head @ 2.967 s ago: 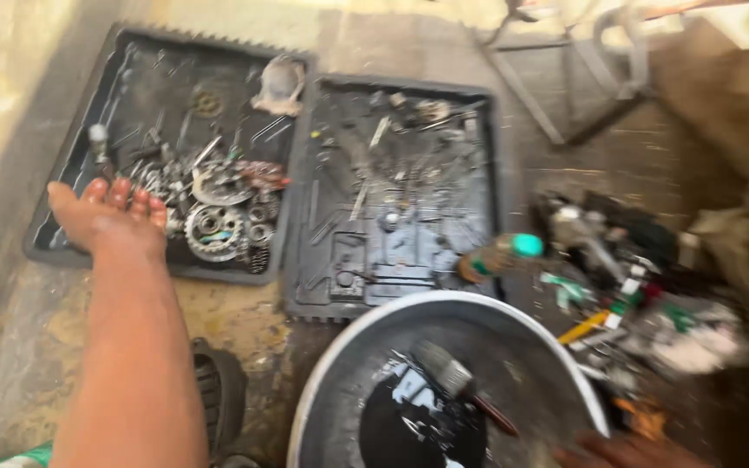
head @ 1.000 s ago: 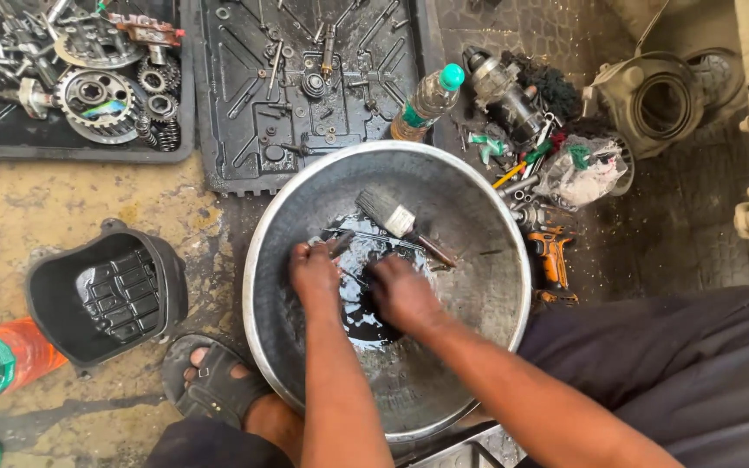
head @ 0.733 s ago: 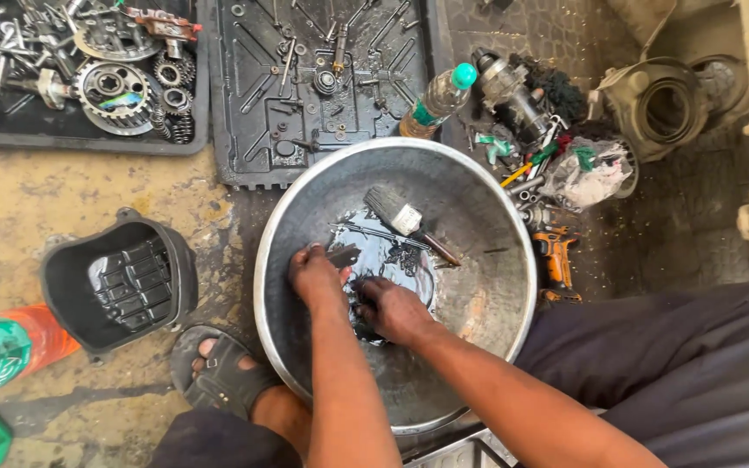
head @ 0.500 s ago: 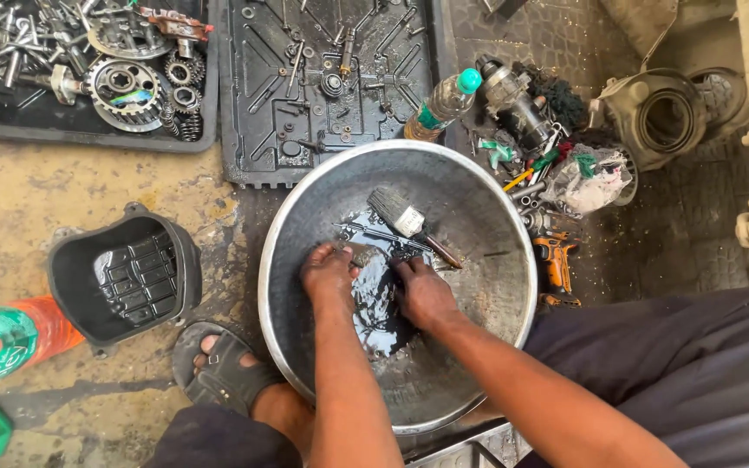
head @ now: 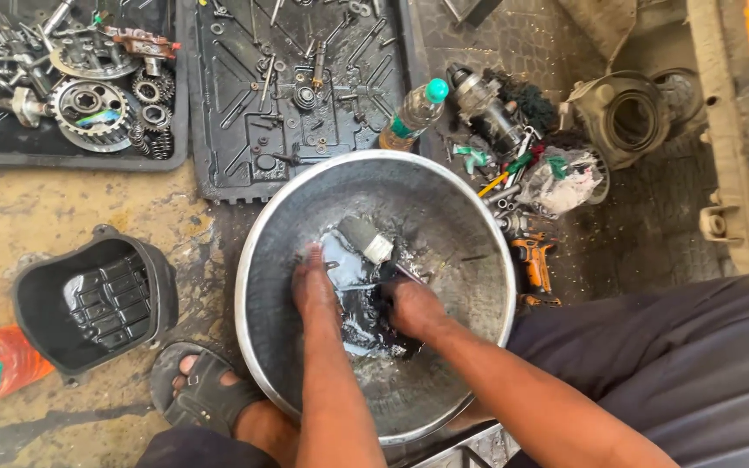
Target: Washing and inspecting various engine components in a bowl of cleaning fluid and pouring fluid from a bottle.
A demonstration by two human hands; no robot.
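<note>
Both my hands are inside a large round metal basin (head: 478, 260) that holds a shallow pool of dark oily liquid (head: 361, 325). My left hand (head: 314, 286) lies flat in the liquid with its fingers stretched out, and I see nothing in it. My right hand (head: 411, 308) is curled into a fist at the end of the dark handle of a paintbrush (head: 364, 239). The brush's pale bristles point toward the basin's far side. What lies under the fist is hidden by the liquid.
Two black trays (head: 218, 178) of gears, bolts and metal parts lie beyond the basin. A plastic bottle with a green cap (head: 411, 114) stands beside them. Left is a black plastic cover (head: 88, 303), right an orange tool (head: 532, 260) and cluttered parts. My sandalled foot (head: 201, 390) is near.
Three seconds ago my left hand reached to the gear tray; both hands then went into the basin. My right hand has shifted onto the brush handle, and the brush has turned slightly.
</note>
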